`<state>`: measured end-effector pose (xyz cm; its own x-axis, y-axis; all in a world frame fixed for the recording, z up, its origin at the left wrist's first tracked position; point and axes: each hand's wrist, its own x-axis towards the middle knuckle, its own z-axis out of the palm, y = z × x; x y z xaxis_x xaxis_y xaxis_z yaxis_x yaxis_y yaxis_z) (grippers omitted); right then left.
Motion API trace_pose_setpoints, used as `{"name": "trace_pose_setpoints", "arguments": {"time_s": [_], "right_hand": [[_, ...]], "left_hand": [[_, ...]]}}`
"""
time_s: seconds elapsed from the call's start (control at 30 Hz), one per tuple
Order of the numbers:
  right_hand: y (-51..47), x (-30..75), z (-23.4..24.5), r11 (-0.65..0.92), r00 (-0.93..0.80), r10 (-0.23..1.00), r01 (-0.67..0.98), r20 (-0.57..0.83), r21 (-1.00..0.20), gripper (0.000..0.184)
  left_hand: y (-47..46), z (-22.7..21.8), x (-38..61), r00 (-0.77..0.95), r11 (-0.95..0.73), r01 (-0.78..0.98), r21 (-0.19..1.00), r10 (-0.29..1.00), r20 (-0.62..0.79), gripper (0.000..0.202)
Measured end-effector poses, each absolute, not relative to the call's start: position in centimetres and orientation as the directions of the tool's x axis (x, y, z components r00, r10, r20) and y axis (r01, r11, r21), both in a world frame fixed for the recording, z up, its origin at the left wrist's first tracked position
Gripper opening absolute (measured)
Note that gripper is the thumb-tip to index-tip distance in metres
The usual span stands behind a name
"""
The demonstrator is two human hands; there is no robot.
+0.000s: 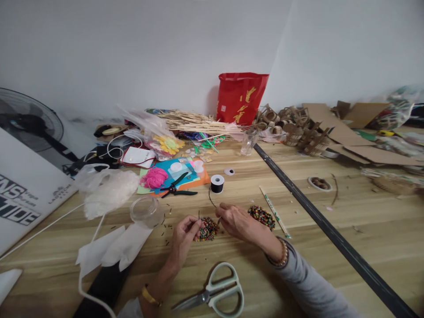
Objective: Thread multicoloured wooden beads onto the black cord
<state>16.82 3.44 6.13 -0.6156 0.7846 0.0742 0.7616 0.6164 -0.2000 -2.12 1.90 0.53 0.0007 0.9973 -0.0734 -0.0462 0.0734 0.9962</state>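
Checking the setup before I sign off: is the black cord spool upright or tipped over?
Upright: the spool stands on the table, its round white end facing up.

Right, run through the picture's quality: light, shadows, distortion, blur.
Head view: the light is soft and rather dim. Head view: the red bag throws a faint shadow on the wall to its left. Head view: the fan near the left edge looks stretched, probably by a wide lens. Head view: the beads are too small and soft to show holes.
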Motion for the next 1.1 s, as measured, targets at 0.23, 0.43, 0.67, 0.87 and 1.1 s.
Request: {"name": "trace_pose_setpoints", "arguments": {"time_s": [0.23,0.43,0.67,0.87,1.1], "right_hand": [[3.9,17.5,5.5,0.612,-0.612,0.789,0.773,0.058,-0.170,0.015],[4.5,18.1,5.0,0.621,-0.625,0.778,0.753,0.059,-0.218,0.017],[4.6,18.5,5.8,0.617,-0.634,0.767,0.687,0.097,-0.384,0.015],[4.7,18.4,6.7,0.583,-0.614,0.780,0.646,0.118,-0.492,0.013],[4.7,18.6,6.8,0.547,-0.580,0.801,0.614,0.145,-0.569,0.010]], "left_hand": [[2.1,0.5,-2.4,-0.055,0.078,-0.109,0.991,0.995,-0.084,0.024],[2.5,0.4,-2.8,-0.127,0.039,-0.218,0.975,0.990,-0.067,0.022],[2.8,0.1,-3.0,-0.216,0.035,-0.314,0.949,0.970,-0.108,0.022],[2.9,0.1,-3.2,-0.217,0.040,-0.351,0.935,0.968,-0.123,0.024],[3.1,0.0,-3.1,-0.197,0.059,-0.335,0.940,0.972,-0.131,0.023]]}}
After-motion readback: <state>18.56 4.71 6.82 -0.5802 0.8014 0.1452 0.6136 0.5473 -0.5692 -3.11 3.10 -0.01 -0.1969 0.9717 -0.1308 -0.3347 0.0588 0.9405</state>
